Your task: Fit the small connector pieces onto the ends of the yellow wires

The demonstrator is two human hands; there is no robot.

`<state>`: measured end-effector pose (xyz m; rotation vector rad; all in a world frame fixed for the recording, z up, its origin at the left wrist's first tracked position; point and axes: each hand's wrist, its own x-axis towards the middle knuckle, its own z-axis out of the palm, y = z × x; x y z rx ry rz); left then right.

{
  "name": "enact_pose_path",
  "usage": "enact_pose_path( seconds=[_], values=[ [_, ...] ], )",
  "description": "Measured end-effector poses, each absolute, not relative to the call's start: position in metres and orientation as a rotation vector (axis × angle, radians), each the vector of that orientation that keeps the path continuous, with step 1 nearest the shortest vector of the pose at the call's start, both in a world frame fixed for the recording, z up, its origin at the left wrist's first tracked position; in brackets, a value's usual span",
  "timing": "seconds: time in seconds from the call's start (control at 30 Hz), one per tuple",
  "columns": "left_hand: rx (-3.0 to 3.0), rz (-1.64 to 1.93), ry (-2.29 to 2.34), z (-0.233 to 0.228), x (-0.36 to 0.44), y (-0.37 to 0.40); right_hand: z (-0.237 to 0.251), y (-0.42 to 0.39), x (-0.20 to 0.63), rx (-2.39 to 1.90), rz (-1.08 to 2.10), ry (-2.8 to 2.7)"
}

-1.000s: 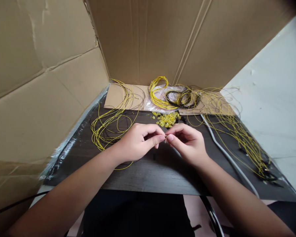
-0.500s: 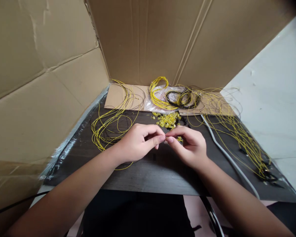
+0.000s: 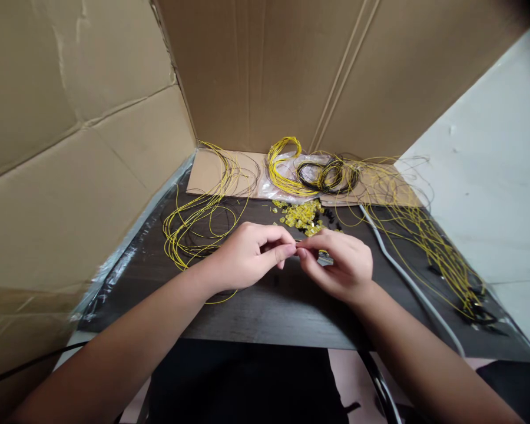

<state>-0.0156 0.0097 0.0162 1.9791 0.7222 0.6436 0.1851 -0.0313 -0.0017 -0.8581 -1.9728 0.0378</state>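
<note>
My left hand is closed in a pinch above the dark tabletop, thumb against the forefinger. My right hand pinches too, its fingertips meeting those of the left. Between them shows a sliver of thin yellow wire; most of it is hidden by the fingers. Loose loops of yellow and dark wire lie to the left and run behind my left hand. Just beyond the fingertips is a heap of small clear yellow plastic pieces, with little black parts beside it.
At the back, a yellow wire coil and a black coil lie on a plastic bag over flat cardboard. Tangled yellow wires with black ends spread along the right. A grey cable crosses the table. Cardboard walls stand behind and left.
My right hand has rolled slightly, its fingers pressing closer to the left fingertips. The left hand has barely moved. More of the yellow heap shows beside the right fingers.
</note>
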Motion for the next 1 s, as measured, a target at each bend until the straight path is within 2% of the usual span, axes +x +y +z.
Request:
enact_pose_path(
  seconds=[0.37,0.53,1.0],
  values=[
    [1.726,0.554,0.558,0.0210,-0.0175,0.0114,-0.0035,-0.0332,0.1845,-0.844,-0.066,-1.977],
    [1.731,0.563,0.619,0.0192,-0.0157,0.0120,-0.0050,-0.0328,0.1839,-0.819,-0.106,-2.001],
    [1.738,0.545,0.678,0.0207,-0.0152,0.0130,-0.0063,-0.0335,0.1840,-0.853,0.015,-1.977]
  ],
)
